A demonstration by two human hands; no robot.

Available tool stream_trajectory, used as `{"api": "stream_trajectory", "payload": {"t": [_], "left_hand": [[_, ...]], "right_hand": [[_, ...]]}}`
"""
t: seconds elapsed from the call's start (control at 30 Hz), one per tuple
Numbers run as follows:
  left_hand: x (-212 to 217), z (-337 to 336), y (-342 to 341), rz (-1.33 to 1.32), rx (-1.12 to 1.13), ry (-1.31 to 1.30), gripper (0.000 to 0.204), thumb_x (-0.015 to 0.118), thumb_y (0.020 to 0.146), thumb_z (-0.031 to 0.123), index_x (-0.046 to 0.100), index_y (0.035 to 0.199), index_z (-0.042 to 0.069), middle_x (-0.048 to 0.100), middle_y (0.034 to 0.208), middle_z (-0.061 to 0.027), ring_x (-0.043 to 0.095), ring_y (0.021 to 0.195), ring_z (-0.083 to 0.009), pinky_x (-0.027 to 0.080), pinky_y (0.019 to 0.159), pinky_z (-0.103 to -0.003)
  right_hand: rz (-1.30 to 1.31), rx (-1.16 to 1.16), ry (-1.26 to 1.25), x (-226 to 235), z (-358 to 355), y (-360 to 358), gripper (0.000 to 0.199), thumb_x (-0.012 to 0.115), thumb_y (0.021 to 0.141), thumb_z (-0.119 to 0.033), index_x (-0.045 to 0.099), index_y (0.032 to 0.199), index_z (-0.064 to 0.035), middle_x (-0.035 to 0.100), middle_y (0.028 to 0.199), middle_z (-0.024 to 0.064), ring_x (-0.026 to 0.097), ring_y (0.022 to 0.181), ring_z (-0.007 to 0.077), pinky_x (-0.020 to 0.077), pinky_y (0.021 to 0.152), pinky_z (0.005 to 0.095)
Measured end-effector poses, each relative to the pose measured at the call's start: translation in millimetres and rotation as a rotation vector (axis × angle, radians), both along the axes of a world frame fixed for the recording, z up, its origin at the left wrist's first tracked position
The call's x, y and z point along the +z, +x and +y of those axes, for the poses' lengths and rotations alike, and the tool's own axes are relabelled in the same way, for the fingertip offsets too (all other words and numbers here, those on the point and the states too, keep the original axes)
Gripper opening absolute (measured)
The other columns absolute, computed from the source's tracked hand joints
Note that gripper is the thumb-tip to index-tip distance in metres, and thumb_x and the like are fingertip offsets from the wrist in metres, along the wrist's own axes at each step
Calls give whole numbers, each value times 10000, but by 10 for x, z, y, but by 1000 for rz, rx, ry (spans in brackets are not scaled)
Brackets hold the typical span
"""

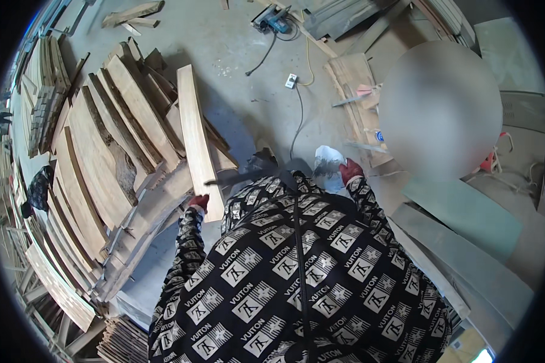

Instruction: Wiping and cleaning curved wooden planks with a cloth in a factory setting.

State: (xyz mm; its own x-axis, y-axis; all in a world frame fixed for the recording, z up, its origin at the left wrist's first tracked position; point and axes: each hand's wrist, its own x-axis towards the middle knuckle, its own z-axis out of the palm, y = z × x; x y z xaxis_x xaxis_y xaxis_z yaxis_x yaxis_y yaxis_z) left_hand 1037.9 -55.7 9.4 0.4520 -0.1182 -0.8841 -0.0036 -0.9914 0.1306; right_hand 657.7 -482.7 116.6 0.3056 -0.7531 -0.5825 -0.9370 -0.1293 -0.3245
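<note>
1 plank [195, 136] gripped at bottom by left hand [198, 201].

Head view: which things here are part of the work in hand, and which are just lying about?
In hand:
- left hand, red-gloved, gripping the near end of the long pale plank
- right hand, red-gloved, held up by a white rounded thing; grip unclear
- stack of rough slabs under the plank

Lying about:
- blue power saw
- white socket strip
- grey boards

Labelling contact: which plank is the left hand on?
The pale straight plank lying atop the pile; the left hand grips its near end. Other planks lie untouched.
</note>
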Motion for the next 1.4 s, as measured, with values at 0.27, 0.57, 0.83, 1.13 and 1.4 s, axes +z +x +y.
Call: {"api": "stream_trajectory", "payload": {"t": [0.27,0.57,0.83,1.13,1.4], "left_hand": [[437,-687,656,43,377,-253,523,538,785,406,483,1123,11,567,762,-77,531,532,-191,435,520,-314],[295,-356,331,58,365,-47,411,458,798,410,546,878,17,549,645,-101,567,553,-232,437,528,-372],[119,-1104,363,-48,321,-204,572,504,780,446,467,1170,29,591,968,-168,594,722,-268,457,702,-337],[306,-1860,406,-18,87,-142,583,454,776,503,505,1136,46,512,1150,-172,459,1098,-308,343,937,-359],[372,-2203,222,-186,322,-249,561,478,785,486,509,1118,36,543,1087,-159,499,1032,-286,378,880,-349]], "right_hand": [[60,38,-85,215,-545,688,272,511,765,-214,528,987,-58,575,921,210,539,893,386,420,794,447],[-74,22,-264,48,-1180,879,269,500,764,-248,535,950,-57,574,865,221,541,856,390,425,754,445],[-36,-4,-103,-152,-1600,1208,379,480,733,-277,543,1037,-60,573,981,204,533,938,361,409,834,421],[-167,171,0,-107,-2601,2191,396,494,736,-315,554,1008,-34,569,965,223,533,924,374,423,809,410],[-462,173,99,-217,-3403,2879,339,531,735,-260,579,977,-28,611,763,137,596,684,228,459,615,337]]}}
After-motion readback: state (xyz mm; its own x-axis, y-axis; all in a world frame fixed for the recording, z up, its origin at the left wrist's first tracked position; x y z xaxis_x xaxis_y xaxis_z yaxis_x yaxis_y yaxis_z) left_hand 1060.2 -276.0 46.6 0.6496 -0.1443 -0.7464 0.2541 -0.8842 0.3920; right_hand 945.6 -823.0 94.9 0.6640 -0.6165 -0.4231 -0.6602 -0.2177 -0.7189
